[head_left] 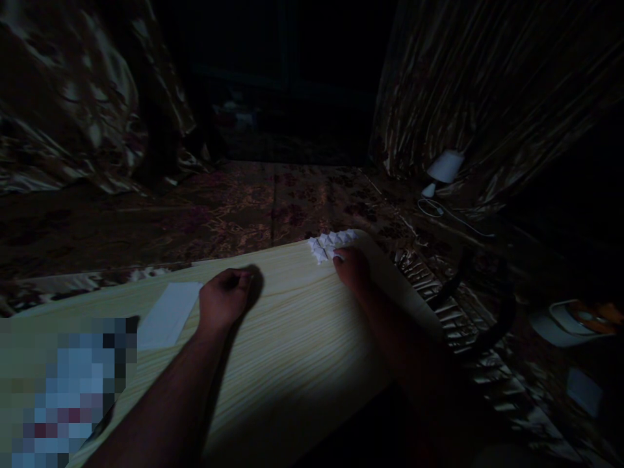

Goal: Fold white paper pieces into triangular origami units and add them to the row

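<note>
A small white folded-paper piece is being touched by the fingertips of the right hand; whether it is being pinched or only pressed cannot be told, since the gap between thumb and fingers is being hidden by shadow. Just beyond and to the left of those fingertips, more white folded-paper pieces are being shown in a close cluster near the far edge of the bench, their pointed tops facing up. The left hand is being held well apart from the right, over the bench, with its fingers curled in narrowly toward the thumb; whether anything is being held inside cannot be told. Just beside it, on its outer side, a flat white paper sheet is being borne by the bench. Farther left and nearer the body, a pixelated area is being seen, its contents obscured. Beyond both hands, a patterned carpet is being overhung by curtains. Far beyond the right hand, a white table lamp is being seen with its cord; to the right of the right forearm, a pale cap is being dimly lit.
</note>
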Action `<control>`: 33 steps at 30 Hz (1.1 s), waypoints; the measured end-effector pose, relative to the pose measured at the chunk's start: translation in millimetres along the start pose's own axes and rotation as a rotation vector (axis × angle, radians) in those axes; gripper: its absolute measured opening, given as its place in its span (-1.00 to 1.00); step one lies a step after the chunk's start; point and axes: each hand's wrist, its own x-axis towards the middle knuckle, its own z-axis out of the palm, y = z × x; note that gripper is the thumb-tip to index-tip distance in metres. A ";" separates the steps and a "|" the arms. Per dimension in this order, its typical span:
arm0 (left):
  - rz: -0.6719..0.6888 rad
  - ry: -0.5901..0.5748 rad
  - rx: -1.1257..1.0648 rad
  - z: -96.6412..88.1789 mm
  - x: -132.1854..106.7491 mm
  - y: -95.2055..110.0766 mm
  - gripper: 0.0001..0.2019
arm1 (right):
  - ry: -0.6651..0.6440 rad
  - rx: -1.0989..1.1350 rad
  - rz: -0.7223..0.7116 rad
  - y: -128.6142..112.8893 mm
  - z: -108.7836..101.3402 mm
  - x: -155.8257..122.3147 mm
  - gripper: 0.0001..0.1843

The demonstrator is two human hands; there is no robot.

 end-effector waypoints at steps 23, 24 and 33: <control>0.008 -0.001 0.026 -2.9 -0.8 5.0 -0.70 | 0.019 -0.001 0.033 -0.7 3.2 1.0 -0.60; 0.005 0.000 0.027 -3.3 -1.0 5.7 -0.70 | 0.012 -0.007 0.036 -1.4 2.4 0.9 -0.60; 0.004 -0.007 0.017 -2.9 -0.9 5.7 -0.70 | -0.001 0.015 -0.084 -13.5 -5.2 -8.0 -0.67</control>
